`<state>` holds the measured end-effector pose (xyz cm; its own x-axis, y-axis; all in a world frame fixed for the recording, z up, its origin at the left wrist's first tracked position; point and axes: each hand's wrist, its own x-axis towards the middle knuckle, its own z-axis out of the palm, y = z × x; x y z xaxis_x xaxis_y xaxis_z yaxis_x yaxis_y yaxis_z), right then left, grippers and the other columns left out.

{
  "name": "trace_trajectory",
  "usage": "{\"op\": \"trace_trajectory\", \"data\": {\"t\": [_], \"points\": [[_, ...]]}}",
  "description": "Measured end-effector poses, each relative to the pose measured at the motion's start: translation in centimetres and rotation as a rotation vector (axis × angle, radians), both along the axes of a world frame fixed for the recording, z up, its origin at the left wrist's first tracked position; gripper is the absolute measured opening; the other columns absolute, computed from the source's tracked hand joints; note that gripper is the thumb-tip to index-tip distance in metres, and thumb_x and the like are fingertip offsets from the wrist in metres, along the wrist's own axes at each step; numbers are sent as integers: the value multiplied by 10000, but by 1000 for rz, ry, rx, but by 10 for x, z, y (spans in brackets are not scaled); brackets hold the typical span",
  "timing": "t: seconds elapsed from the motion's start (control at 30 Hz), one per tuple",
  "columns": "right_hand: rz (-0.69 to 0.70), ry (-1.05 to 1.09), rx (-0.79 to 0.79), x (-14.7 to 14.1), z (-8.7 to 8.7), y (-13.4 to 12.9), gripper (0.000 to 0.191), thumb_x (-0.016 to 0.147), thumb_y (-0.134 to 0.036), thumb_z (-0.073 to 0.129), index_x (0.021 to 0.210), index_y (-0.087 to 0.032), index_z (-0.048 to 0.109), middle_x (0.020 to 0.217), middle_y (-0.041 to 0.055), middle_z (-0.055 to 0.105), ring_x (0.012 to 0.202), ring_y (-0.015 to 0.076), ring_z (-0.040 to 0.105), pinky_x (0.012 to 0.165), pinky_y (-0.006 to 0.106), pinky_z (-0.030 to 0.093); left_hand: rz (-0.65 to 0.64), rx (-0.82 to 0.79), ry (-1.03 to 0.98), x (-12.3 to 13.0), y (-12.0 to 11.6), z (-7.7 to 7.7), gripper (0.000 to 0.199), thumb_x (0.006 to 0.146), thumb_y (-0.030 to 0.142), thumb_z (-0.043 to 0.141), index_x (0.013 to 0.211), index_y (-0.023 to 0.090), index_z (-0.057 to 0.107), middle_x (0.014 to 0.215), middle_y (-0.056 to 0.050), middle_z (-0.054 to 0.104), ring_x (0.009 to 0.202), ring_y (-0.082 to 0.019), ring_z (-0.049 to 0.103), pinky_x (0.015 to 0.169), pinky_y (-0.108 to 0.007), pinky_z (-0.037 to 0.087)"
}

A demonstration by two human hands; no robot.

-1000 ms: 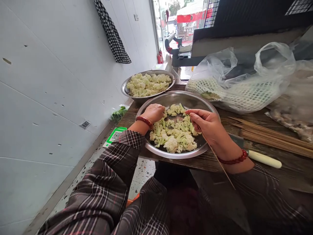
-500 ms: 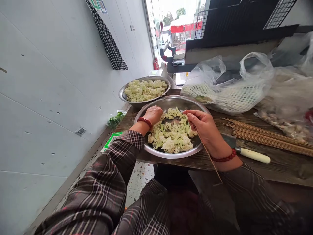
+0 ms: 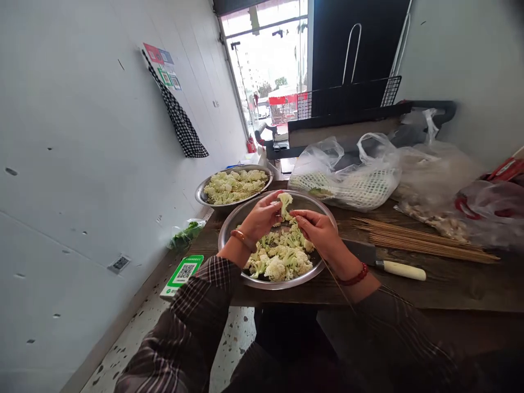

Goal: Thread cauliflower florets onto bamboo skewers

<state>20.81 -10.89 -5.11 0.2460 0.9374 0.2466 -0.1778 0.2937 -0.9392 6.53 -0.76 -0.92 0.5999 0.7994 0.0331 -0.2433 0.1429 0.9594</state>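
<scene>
Pinched in my left hand (image 3: 261,217) is a cauliflower floret (image 3: 285,203), held up over the near metal basin (image 3: 229,236). Close beside it on the right, my right hand (image 3: 317,232) grips a thin bamboo skewer (image 3: 334,277), whose long end slants down past my wrist. The skewer's tip is near the floret's stem; whether it touches is too small to tell. Loose cauliflower pieces (image 3: 282,261) lie in the basin below both hands.
Behind stands a second basin (image 3: 200,195) of cauliflower with skewers. To the right lie a cleaver (image 3: 403,270) with a pale handle, a bundle of skewers (image 3: 413,240) and plastic bags (image 3: 352,183). A green QR code sign (image 3: 184,273) is at the table's left edge.
My left hand has come up from the basin, turned over, and now holds a floret. The right hand keeps the skewer, close to the floret. The view has tilted upward.
</scene>
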Motion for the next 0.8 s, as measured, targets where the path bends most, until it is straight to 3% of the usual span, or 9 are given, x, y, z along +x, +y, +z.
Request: {"op": "trace_trajectory", "data": {"t": [0.23,0.43,0.63,0.8], "points": [[-24,-43,2,4,-9,7,461,763,-515,750,1014,-130,779,595,-49,510,512,72,378,480,234,264,-77,19,-24,-5,-12,-5,436,695,267,876,1053,149,658,791,-14,687,616,-98,633,578,-213,542],[-34,-72,-21,5,-4,2,497,769,-517,751,1079,-129,774,577,-59,483,524,81,368,484,237,257,36,-24,-51,-8,-12,-4,390,700,181,846,903,163,514,765,4,676,670,-135,715,585,-193,534],[-90,-57,-5,2,5,-8,434,809,-477,732,1114,-171,773,615,-48,493,550,90,391,500,238,302,155,-25,-124,-10,-17,1,421,751,95,758,1111,165,551,764,31,665,692,-128,722,725,-258,581],[91,-197,-40,7,9,-16,453,861,-441,684,1248,-211,735,699,-25,527,585,99,395,513,241,309,145,-58,-131,-16,-15,-4,265,760,128,774,950,129,589,794,-20,696,713,-125,713,781,-280,569]]}}
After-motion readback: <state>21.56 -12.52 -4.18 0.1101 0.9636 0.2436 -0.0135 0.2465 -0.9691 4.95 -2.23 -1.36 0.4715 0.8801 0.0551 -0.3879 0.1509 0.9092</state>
